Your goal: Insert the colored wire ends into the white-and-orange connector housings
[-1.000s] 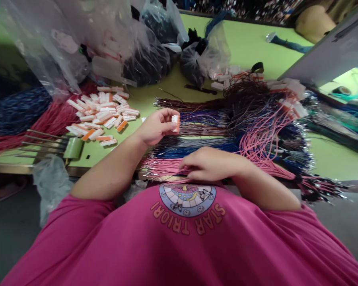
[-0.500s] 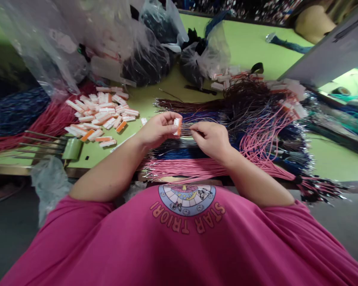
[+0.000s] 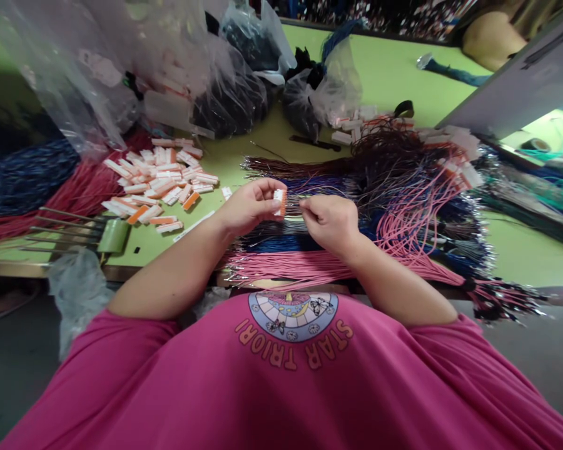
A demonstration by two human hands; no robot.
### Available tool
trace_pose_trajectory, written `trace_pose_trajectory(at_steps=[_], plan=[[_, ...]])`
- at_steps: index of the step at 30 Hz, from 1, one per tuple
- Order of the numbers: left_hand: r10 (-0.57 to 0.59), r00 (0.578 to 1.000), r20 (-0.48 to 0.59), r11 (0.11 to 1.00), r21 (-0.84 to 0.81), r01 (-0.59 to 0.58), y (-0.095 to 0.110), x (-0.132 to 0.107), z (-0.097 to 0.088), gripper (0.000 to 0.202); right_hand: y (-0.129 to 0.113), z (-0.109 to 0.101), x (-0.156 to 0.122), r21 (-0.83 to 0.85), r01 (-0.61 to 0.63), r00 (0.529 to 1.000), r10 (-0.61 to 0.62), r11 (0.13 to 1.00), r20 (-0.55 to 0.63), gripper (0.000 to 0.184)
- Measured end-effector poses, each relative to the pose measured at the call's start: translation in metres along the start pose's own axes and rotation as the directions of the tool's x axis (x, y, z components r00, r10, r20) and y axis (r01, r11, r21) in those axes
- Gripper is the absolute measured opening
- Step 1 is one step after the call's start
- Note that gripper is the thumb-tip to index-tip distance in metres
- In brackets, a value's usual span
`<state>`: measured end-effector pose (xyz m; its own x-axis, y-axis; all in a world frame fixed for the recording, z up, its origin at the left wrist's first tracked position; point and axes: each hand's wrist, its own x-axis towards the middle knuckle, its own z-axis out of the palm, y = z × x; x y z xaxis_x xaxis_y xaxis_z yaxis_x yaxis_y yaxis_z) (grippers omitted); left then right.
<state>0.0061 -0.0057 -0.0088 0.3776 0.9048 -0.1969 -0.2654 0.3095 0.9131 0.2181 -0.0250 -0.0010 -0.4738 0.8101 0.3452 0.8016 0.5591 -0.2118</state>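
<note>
My left hand [image 3: 258, 201] is closed, thumb and fingers pinching a white and orange connector housing [image 3: 279, 202]. Just right of it, my right hand [image 3: 331, 220] has its fingertips pinched together on what looks like a thin wire [image 3: 302, 203], mostly hidden by the fingers. Its tip points at the connector's orange side, with a small gap between. Beneath both hands lie rows of cut wires: brown at the back, then blue and grey, and pink wires [image 3: 291, 265] nearest my body.
Loose white and orange connectors [image 3: 164, 172] are heaped on the green table [image 3: 394, 50] to the left. Beside them sits a green block with metal rods [image 3: 114, 235]. Plastic bags [image 3: 234, 87] stand behind. Tangled wired bundles [image 3: 417, 219] cover the right, near a grey post [image 3: 511, 69].
My right hand has shifted very slightly and turned a little, its fingertips still close to the connector. The left hand and connector are almost unmoved.
</note>
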Motion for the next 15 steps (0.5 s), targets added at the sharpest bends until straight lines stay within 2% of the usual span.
trace_pose_trajectory(at_steps=[4,8,13,15], plan=[[-0.015,1.000,-0.003,1.000,-0.008,0.015,-0.0008,0.0001,0.0002,0.051,-0.0007,0.0030,-0.0009,-0.109,0.122,0.991,-0.128,0.986,-0.049,0.039],[-0.055,0.998,0.001,0.998,-0.024,0.055,-0.0004,-0.0004,0.0014,0.049,-0.0001,0.0036,-0.0013,-0.169,0.213,0.973,-0.224,0.962,-0.050,0.041],[-0.074,0.997,0.003,0.997,-0.030,0.074,0.0005,-0.0018,0.0018,0.049,0.0019,0.0066,-0.0033,-0.233,0.302,0.928,-0.341,0.924,-0.148,0.044],[-0.077,0.997,-0.005,0.997,-0.028,0.077,0.0003,-0.0024,0.0020,0.048,0.0025,0.0098,-0.0039,-0.208,0.310,0.923,-0.346,0.928,-0.169,0.044]])
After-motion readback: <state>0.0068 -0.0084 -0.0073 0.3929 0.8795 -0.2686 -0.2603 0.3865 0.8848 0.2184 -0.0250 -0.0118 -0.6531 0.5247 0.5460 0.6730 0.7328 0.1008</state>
